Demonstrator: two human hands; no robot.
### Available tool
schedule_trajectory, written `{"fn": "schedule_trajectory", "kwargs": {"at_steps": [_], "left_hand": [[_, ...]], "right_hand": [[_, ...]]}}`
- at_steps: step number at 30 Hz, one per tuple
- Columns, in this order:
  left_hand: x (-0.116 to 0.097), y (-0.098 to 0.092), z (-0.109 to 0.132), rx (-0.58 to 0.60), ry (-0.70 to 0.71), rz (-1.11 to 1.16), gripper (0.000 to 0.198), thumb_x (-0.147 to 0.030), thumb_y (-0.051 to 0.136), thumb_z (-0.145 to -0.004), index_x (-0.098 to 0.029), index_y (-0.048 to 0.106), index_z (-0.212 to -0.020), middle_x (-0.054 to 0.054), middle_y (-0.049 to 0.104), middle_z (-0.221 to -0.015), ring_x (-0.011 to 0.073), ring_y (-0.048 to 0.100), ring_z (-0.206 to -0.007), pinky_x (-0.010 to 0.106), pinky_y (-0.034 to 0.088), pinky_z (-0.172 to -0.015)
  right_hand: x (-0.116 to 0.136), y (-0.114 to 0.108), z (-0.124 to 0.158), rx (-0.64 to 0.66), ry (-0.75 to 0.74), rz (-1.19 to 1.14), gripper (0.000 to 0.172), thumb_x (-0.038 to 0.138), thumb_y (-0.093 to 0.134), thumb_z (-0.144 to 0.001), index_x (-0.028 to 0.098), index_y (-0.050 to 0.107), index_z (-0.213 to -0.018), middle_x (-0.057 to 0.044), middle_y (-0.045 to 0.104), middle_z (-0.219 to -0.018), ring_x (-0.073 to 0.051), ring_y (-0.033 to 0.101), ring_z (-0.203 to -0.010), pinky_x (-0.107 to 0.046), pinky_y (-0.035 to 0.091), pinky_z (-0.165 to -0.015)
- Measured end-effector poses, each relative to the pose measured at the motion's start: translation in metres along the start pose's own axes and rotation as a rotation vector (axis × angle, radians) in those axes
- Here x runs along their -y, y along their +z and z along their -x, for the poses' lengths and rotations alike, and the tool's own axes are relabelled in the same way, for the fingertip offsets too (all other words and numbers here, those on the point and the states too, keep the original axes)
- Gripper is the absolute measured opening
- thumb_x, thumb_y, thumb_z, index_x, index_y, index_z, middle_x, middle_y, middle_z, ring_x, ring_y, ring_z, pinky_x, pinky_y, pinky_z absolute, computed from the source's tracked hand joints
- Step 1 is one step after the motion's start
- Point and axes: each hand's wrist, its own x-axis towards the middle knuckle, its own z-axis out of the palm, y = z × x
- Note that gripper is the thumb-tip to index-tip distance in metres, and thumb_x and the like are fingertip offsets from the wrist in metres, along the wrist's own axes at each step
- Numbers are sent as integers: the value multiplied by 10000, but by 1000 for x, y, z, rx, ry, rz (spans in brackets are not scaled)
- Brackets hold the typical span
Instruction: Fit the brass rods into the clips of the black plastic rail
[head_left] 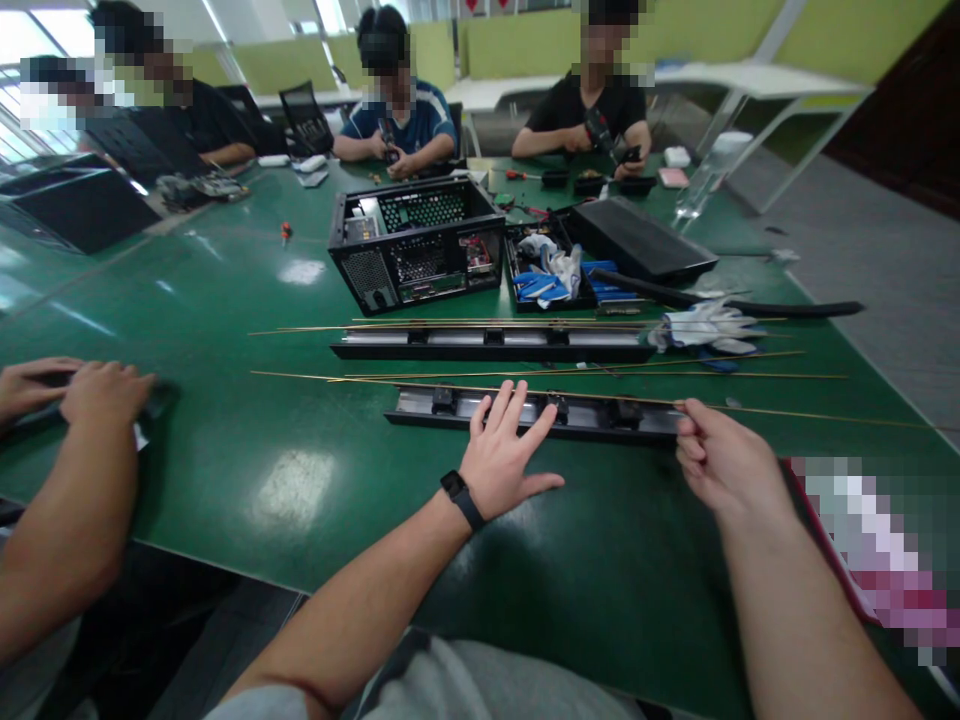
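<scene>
A long black channel [585, 428] with a silvery inside and black blocks in it lies across the table before me. My left hand [502, 450], a dark watch on its wrist, is spread over the channel's middle with the fingers apart. At the channel's right end, my right hand [724, 450] pinches a thin brass-coloured rod [810, 414], which runs along the channel and sticks out to the right. Behind it lies a second black channel [487, 352]. Several more thin rods [300, 375] rest on and between the two channels.
An open black computer case [416, 245] stands farther back. Beside it are a tray with gloves [551, 270], a black panel [637, 240], a black tube [787, 307] and a white glove [709, 328]. A co-worker's hands [105, 390] work at my left; other people sit opposite, one holding a drill [600, 130].
</scene>
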Motion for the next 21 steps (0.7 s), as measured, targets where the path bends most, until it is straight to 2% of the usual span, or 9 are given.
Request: {"fn": "schedule_trajectory", "kwargs": {"at_steps": [4,7,12,17,21], "left_hand": [[0,-1,0,4,3,6,1100,-674,1040,-950,-312,572,-1878,281,345,-2019,525,309,-1895,759,335,-1465],[0,-2,0,1,8,12,1100,-669,1040,-953,-300,572,-1878,289,345,-2016,524,307,-1896,762,340,-1465],[-1,-3,0,5,0,3,1103,-657,1049,-944,-319,571,-1879,275,354,-2017,528,313,-1893,768,335,-1468],[0,-3,1,6,5,2,1087,-647,1042,-956,-312,574,-1878,283,355,-2013,531,312,-1893,771,341,-1465],[0,-3,1,9,-2,1,1094,-644,1044,-953,-328,566,-1885,274,352,-2018,540,307,-1892,782,327,-1467]], "right_hand": [[-1,8,6,-43,24,5,210,307,878,-1097,197,760,-963,61,621,-670,-40,393,-390,-146,242,-327],[-1,11,8,-106,-5,-21,230,246,780,-1152,198,741,-930,64,613,-657,-39,397,-395,-141,243,-339],[-2,11,10,-30,-11,19,237,307,903,-1082,199,755,-931,56,635,-670,-41,408,-387,-134,242,-327],[-1,11,11,-81,-34,-12,233,300,871,-1111,206,752,-934,65,617,-657,-43,415,-389,-128,254,-326],[-3,13,11,-34,-12,13,249,317,926,-1073,202,751,-937,57,622,-652,-44,420,-390,-125,266,-325]]}}
